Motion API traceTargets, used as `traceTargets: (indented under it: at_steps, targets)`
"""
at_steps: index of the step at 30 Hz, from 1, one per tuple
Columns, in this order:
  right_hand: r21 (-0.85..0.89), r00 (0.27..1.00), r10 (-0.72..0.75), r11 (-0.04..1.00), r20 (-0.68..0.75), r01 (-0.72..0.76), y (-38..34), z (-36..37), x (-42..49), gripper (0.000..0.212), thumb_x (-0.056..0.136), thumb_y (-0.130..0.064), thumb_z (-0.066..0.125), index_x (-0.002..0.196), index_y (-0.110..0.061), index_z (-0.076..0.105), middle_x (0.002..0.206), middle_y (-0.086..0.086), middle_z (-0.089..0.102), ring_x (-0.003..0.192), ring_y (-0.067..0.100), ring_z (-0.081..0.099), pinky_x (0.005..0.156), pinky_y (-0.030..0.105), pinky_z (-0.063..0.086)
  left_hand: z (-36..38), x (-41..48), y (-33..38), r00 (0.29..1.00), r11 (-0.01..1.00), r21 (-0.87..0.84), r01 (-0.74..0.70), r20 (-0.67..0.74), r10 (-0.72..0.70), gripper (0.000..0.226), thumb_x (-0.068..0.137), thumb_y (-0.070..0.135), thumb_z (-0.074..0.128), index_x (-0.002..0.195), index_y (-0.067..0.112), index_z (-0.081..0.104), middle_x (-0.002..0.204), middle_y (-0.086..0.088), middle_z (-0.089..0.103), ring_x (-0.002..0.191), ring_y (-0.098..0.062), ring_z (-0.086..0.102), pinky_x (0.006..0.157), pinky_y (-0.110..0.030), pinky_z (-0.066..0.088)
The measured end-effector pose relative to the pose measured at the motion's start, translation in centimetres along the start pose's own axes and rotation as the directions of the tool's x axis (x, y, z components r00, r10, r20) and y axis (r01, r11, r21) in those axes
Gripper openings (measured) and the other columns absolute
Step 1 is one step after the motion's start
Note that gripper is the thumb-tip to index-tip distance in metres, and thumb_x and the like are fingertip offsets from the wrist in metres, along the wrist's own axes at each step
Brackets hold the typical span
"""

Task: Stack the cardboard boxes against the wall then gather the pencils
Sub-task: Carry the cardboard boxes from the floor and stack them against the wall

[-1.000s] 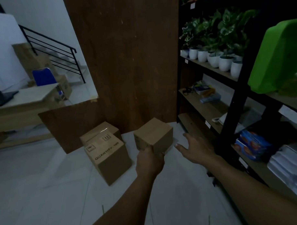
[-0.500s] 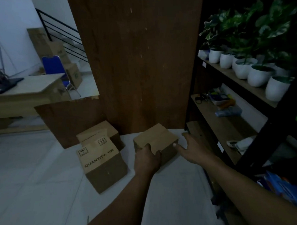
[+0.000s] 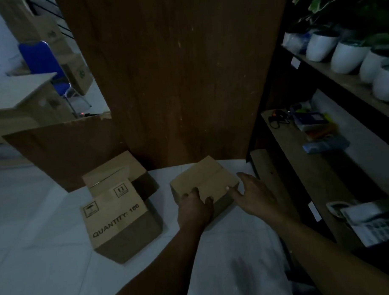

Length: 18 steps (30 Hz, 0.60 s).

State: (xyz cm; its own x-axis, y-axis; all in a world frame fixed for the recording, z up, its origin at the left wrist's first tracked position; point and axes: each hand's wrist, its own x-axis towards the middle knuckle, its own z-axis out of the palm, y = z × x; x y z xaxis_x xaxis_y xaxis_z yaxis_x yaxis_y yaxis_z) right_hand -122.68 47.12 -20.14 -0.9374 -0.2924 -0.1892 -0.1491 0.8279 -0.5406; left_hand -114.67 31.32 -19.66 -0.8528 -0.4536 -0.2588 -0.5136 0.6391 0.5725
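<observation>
three boxes point(image 3: 116, 218); left hand point(image 3: 194, 210) grips plain box point(image 3: 204, 180), right hand point(image 3: 254, 196) touches it.

Here's the small brown cardboard box point(image 3: 204, 182) just before the tall wooden panel point(image 3: 182, 81); printed cardboard box point(image 3: 116, 218) on the pale tiled floor point(image 3: 33, 219) to its left, dark shelving unit point(image 3: 300, 165) right.

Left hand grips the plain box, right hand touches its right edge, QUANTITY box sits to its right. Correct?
No: the head view shows the QUANTITY box left of the plain box, not right. The left hand does grip the plain box and the right hand touches its right edge.
</observation>
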Motion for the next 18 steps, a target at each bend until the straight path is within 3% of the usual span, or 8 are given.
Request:
traceTargets:
  at_steps: [8, 12, 18]
  targets:
    - [-0.037, 0.999, -0.022, 0.999, 0.027, 0.023, 0.8, 0.4, 10.6, 0.073, 0.093, -0.063, 0.047, 0.153, -0.023, 0.031, 0.154, 0.003, 0.038, 0.135, 0.027, 0.042, 0.109, 0.044, 0.039, 1.5, 8.6, 2.0, 0.995, 0.995, -0.017, 0.098, 0.021, -0.098, 0.056, 0.095, 0.045, 0.052, 0.139, 0.012, 0.043, 0.134, -0.014, 0.051, 0.119, -0.03, 0.052, 0.093, -0.034, 0.045]
    - [-0.043, 0.995, -0.039, 0.998, 0.089, 0.043, 2.3, 1.2, 16.3, 0.076, 0.093, -0.065, 0.043, 0.155, -0.025, 0.024, 0.159, 0.001, 0.032, 0.143, 0.025, 0.032, 0.112, 0.044, 0.036, 3.2, 12.5, 2.8, 0.983, 0.982, -0.04, 0.185, 0.021, -0.184, 0.057, 0.095, 0.045, 0.052, 0.14, 0.012, 0.042, 0.136, -0.013, 0.05, 0.123, -0.029, 0.049, 0.095, -0.035, 0.044]
    - [-0.076, 0.983, -0.053, 0.995, 0.175, 0.067, 3.9, 2.9, 23.7, 0.076, 0.093, -0.066, 0.043, 0.155, -0.025, 0.024, 0.159, 0.001, 0.032, 0.142, 0.026, 0.033, 0.111, 0.046, 0.036, 5.4, 18.4, 3.5, 0.96, 0.956, -0.091, 0.28, 0.007, -0.281, 0.061, 0.096, 0.044, 0.051, 0.145, 0.01, 0.037, 0.139, -0.014, 0.05, 0.128, -0.029, 0.046, 0.1, -0.034, 0.041]
